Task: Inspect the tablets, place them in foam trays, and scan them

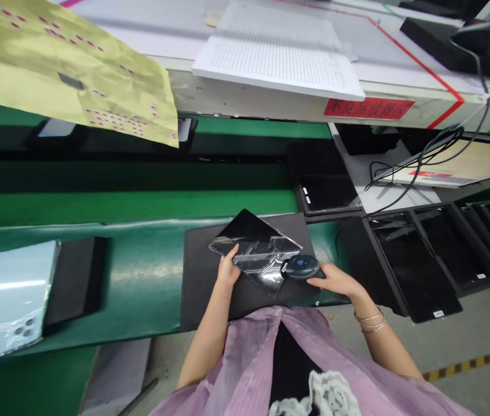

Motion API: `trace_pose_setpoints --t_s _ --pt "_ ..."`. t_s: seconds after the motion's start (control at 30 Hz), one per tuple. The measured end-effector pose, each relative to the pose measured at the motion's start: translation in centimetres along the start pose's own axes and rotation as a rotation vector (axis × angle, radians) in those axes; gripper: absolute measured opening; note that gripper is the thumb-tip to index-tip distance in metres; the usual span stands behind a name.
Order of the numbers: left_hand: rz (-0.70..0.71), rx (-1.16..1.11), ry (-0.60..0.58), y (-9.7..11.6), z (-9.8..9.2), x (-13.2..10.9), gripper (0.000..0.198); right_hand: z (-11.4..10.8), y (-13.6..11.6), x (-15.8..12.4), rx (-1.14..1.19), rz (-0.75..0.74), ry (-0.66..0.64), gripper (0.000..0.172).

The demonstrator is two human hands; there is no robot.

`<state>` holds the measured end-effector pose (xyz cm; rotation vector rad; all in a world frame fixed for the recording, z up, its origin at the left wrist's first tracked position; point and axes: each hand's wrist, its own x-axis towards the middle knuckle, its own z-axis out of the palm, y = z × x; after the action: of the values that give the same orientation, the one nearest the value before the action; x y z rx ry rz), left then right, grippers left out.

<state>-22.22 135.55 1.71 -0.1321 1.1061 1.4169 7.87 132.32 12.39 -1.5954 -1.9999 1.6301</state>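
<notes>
My left hand (229,267) grips the near left edge of a black tablet (251,234) that is partly wrapped in clear plastic film (266,271). The tablet lies tilted on a dark foam mat (204,289) at the near edge of the green conveyor belt (141,271). My right hand (334,280) rests on the mat just right of the tablet, fingers curled against a round dark blue device (301,267) that touches the tablet's right corner.
Black trays (418,260) holding more tablets stand to the right, with cables (422,156) above them. A silvery tablet back (6,300) on another black mat (75,277) lies at the left. A yellow sheet with red stickers (75,69) hangs over the upper shelf; a white gridded sheet (279,52) lies there.
</notes>
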Motion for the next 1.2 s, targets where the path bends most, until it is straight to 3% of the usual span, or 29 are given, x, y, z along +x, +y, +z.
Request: trace_pose_setpoints --t_s 0.27,0.4,0.63,0.77,0.87,0.93,1.03,1.13,1.2 --pt "-0.025 0.058 0.027 0.4 0.3 0.2 0.012 0.3 0.6 0.7 0.051 0.014 0.017 0.025" --pt "-0.005 0.065 0.044 0.4 0.5 0.1 0.014 -0.3 1.1 0.5 0.096 0.028 0.091 0.027" --pt "-0.019 0.164 0.007 0.7 1.6 0.3 0.006 -2.4 5.8 1.8 0.072 0.23 0.535 0.026" --pt "-0.089 0.292 -0.106 -0.6 4.7 1.0 0.015 -2.6 8.4 4.2 0.037 0.355 0.696 0.024" --pt "-0.104 0.378 -0.181 -2.5 7.3 1.6 0.016 -1.7 8.8 4.9 0.028 0.37 0.824 0.026" --pt "-0.1 0.438 -0.205 -3.7 8.4 1.8 0.017 -0.8 8.3 3.8 0.021 0.335 0.955 0.03" --pt "-0.011 0.509 -0.172 -5.2 8.7 2.1 0.021 0.3 7.9 -1.2 0.024 0.317 1.262 0.035" --pt "0.14 0.553 -0.095 -6.1 8.3 2.2 0.021 0.2 9.6 -8.4 0.105 0.496 1.698 0.05" --pt "0.197 0.585 -0.091 -6.3 8.0 2.2 0.02 -0.7 11.9 -12.2 0.231 0.641 1.907 0.06"
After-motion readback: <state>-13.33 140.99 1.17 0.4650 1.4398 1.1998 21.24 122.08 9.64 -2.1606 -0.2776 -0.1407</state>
